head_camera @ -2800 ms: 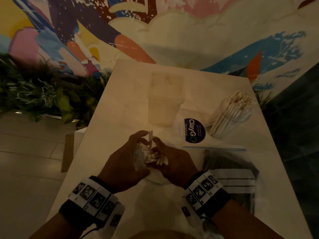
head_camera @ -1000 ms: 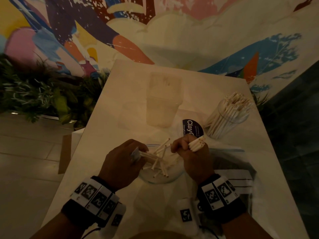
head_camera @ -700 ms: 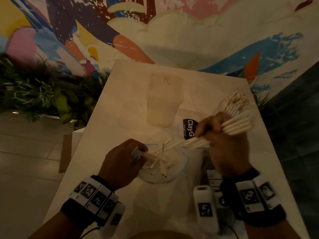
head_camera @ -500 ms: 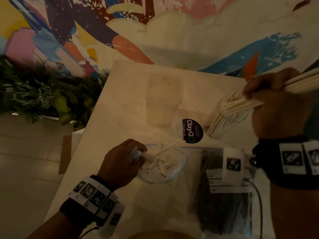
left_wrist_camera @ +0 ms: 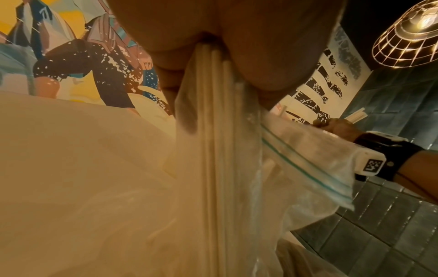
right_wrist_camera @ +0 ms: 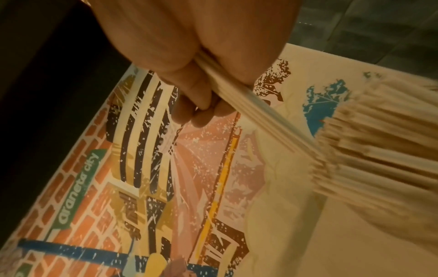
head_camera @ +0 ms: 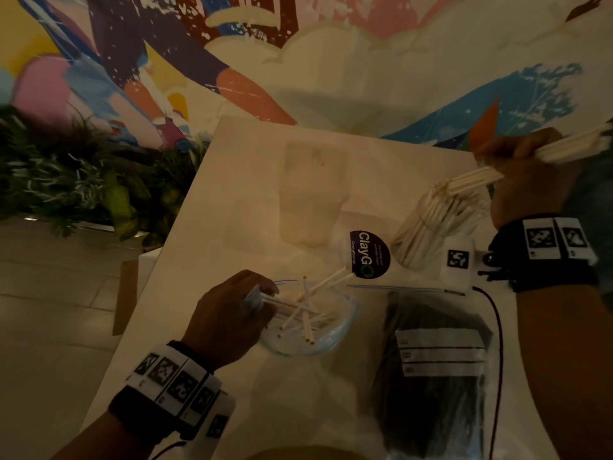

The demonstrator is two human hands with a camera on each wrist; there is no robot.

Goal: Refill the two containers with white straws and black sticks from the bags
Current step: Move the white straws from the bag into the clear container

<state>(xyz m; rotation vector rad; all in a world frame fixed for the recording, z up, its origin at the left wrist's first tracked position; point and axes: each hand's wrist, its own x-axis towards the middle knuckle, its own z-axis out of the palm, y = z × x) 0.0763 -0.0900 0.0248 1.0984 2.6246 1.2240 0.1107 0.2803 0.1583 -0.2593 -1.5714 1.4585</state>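
A dim, warm-lit scene seen from above, with a pale bench (head_camera: 232, 180) running away toward a colourful mural (head_camera: 331, 61); green plants (head_camera: 66, 180) stand to the left of the bench. At the near left, the left hand (head_camera: 229, 317) is curled round the bunched mouth of a clear plastic bag (head_camera: 318, 343) and pinches a few straws through it; loose white straws (head_camera: 308, 313) lie crossed in the bag's rounded open mouth, two of them poking out toward a dark round sticker reading "ClayGO" (head_camera: 370, 255). Behind the bag, near the middle of the bench, stands a tall frosted container (head_camera: 311, 197), its contents too faint to tell. To the right of the sticker stands a clear round container (head_camera: 438, 220) packed with upright white straws. Above and just right of it, the right hand (head_camera: 527, 180) is closed round a bundle of white straws (head_camera: 477, 177), whose lower ends reach the tops of the straws already in that container. At the near right lies a zip bag of black sticks (head_camera: 434, 386) with a white label, flat on the bench.
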